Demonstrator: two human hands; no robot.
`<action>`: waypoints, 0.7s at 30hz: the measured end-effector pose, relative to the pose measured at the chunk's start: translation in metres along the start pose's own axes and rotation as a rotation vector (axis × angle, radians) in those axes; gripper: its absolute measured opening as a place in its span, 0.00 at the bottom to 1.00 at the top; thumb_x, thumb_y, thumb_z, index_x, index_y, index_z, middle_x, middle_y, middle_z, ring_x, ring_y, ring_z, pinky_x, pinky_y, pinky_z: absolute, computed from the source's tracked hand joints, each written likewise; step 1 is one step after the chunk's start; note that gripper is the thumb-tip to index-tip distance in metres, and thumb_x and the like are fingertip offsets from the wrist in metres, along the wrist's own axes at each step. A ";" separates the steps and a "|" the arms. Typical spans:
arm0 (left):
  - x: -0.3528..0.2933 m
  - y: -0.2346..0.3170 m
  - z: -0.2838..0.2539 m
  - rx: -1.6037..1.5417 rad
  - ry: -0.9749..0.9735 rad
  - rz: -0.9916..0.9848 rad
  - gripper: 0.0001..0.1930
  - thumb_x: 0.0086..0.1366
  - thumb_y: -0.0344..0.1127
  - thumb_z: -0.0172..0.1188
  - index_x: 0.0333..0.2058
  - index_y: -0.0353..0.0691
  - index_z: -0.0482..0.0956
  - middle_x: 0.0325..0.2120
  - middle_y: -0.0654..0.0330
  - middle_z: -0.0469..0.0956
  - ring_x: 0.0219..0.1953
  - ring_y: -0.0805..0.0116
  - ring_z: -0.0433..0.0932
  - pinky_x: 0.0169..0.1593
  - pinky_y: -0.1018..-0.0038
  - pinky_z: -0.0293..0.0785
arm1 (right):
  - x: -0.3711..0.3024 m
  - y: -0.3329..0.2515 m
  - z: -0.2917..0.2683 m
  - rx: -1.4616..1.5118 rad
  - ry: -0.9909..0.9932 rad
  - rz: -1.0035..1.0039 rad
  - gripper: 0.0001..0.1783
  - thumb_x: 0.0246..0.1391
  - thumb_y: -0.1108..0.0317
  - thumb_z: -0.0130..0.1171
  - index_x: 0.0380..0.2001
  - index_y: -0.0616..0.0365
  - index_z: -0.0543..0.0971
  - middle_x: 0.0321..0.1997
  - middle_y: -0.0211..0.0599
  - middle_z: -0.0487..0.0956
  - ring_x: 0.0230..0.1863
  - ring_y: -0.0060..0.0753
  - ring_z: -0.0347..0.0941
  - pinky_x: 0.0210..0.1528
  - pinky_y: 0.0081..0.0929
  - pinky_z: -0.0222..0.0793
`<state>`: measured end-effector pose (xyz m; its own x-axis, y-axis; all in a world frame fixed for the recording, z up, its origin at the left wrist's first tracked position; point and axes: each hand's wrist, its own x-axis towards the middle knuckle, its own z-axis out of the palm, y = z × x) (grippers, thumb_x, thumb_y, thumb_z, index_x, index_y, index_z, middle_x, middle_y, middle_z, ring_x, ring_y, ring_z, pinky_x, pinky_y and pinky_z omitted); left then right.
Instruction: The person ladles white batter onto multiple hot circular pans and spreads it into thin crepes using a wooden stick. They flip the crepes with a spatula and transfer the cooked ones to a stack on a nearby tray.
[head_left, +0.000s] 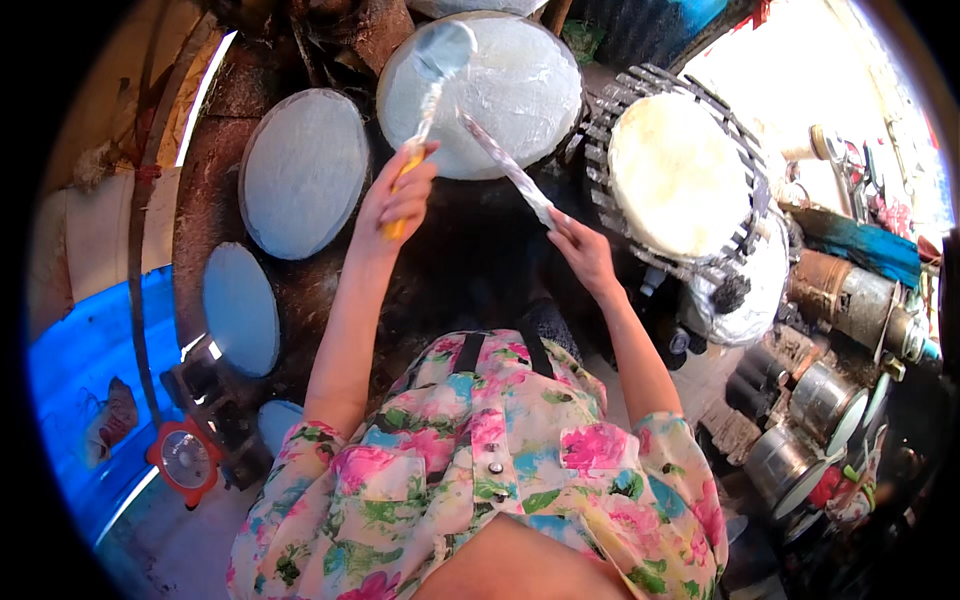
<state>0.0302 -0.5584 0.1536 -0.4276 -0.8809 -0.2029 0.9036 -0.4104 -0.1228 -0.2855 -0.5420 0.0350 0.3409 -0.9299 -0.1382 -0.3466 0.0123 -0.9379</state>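
My left hand (400, 195) is closed around the yellow handle of a ladle (430, 110). The ladle's bowl, smeared by motion, is over the far part of a large round white surface (520, 80) straight ahead. In my right hand (583, 250) is a flat whitish stick (510, 168), its far tip reaching over that same surface near the ladle. The surface looks wet and pale. To its left are a round grey-white disc (303, 175) and a smaller one (240, 308).
On the right, a pale round top (680, 175) sits within a ring of dark slats. Beyond it stand metal cans (830, 400) and a rusty cylinder (845, 290). At the left are an orange dial scale (187, 460) and a blue panel (85, 360).
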 end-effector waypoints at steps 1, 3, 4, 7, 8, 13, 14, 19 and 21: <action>-0.005 -0.001 0.002 0.089 -0.072 0.019 0.20 0.75 0.39 0.39 0.57 0.29 0.58 0.21 0.64 0.58 0.12 0.81 0.56 0.12 0.86 0.58 | -0.003 0.009 -0.010 0.046 0.103 -0.006 0.24 0.57 0.70 0.61 0.58 0.50 0.73 0.38 0.20 0.78 0.37 0.12 0.69 0.44 0.15 0.66; -0.003 -0.001 -0.010 0.196 -0.076 0.096 0.20 0.75 0.40 0.38 0.58 0.31 0.58 0.21 0.64 0.58 0.12 0.82 0.56 0.11 0.87 0.57 | 0.008 0.025 -0.024 0.197 0.227 0.175 0.23 0.59 0.69 0.58 0.58 0.54 0.73 0.40 0.23 0.78 0.38 0.13 0.70 0.45 0.15 0.66; -0.003 -0.002 -0.018 0.247 -0.069 0.133 0.21 0.76 0.41 0.37 0.59 0.32 0.58 0.20 0.65 0.57 0.12 0.82 0.56 0.10 0.87 0.56 | 0.023 0.029 -0.024 0.206 0.255 0.164 0.22 0.60 0.68 0.57 0.58 0.55 0.72 0.38 0.23 0.77 0.35 0.13 0.67 0.42 0.15 0.65; 0.007 -0.006 -0.021 0.137 0.062 0.142 0.21 0.75 0.42 0.38 0.58 0.32 0.58 0.20 0.65 0.57 0.11 0.82 0.56 0.10 0.86 0.57 | 0.071 0.034 -0.012 0.156 0.292 0.008 0.22 0.62 0.67 0.54 0.59 0.57 0.72 0.32 0.23 0.72 0.29 0.14 0.61 0.34 0.15 0.62; 0.008 -0.011 -0.020 0.118 0.115 0.170 0.21 0.76 0.42 0.37 0.58 0.32 0.58 0.20 0.64 0.57 0.11 0.81 0.56 0.10 0.85 0.57 | 0.083 0.023 -0.009 0.121 0.235 0.034 0.21 0.62 0.67 0.54 0.59 0.55 0.72 0.30 0.23 0.71 0.28 0.15 0.60 0.33 0.15 0.62; -0.025 -0.050 -0.024 0.090 0.091 0.283 0.21 0.76 0.44 0.35 0.58 0.36 0.59 0.20 0.65 0.57 0.10 0.82 0.55 0.09 0.86 0.55 | 0.128 -0.010 0.000 -0.069 -0.033 0.058 0.22 0.62 0.64 0.55 0.59 0.52 0.72 0.31 0.32 0.77 0.30 0.17 0.67 0.37 0.17 0.66; -0.035 -0.060 -0.024 0.111 0.116 0.321 0.21 0.76 0.44 0.35 0.58 0.37 0.59 0.19 0.65 0.57 0.10 0.82 0.55 0.09 0.87 0.55 | 0.130 -0.018 -0.003 -0.117 -0.068 0.013 0.22 0.62 0.64 0.55 0.59 0.53 0.72 0.35 0.35 0.81 0.32 0.17 0.70 0.41 0.17 0.67; -0.087 -0.109 -0.032 0.225 0.202 0.487 0.19 0.76 0.45 0.35 0.56 0.38 0.60 0.18 0.66 0.59 0.09 0.83 0.55 0.10 0.87 0.56 | 0.127 -0.021 -0.028 -0.097 -0.211 -0.044 0.22 0.62 0.70 0.54 0.59 0.57 0.71 0.49 0.43 0.80 0.52 0.23 0.74 0.54 0.21 0.67; -0.112 -0.133 -0.039 0.223 0.205 0.569 0.19 0.75 0.45 0.36 0.56 0.39 0.60 0.18 0.66 0.60 0.08 0.83 0.55 0.10 0.87 0.56 | 0.123 -0.015 -0.038 -0.153 -0.270 -0.044 0.22 0.62 0.70 0.53 0.59 0.59 0.71 0.51 0.41 0.79 0.55 0.25 0.73 0.56 0.21 0.66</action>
<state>-0.0428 -0.3962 0.1548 0.1437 -0.9213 -0.3613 0.9645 0.0487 0.2595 -0.2711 -0.6706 0.0440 0.5716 -0.7965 -0.1971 -0.4470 -0.1009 -0.8888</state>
